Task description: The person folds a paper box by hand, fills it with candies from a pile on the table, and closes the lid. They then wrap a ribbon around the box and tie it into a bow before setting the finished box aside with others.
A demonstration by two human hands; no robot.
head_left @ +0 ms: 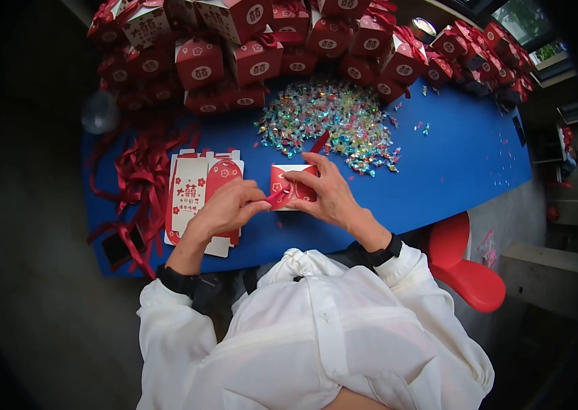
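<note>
A small red and white gift box (278, 176) with flower prints sits on the blue table in front of me. My left hand (229, 206) is closed at the box's left side, pinching a red ribbon (277, 199) between thumb and fingertips. Over the box's right side curls my right hand (331, 189), its fingers on the box top and on the ribbon. A loose ribbon end (320, 142) sticks up behind those fingers. The knot or loop of the ribbon is partly hidden by the fingers. Left of the box lie flat unfolded box blanks (188, 195), partly under my left forearm.
Loose red ribbons (140, 174) are heaped at the table's left. Beyond the box spreads a pile of shiny wrapped candies (333, 116). Stacked finished boxes (258, 61) line the back, with more boxes (484, 55) at back right. A red chair (466, 270) stands right of me.
</note>
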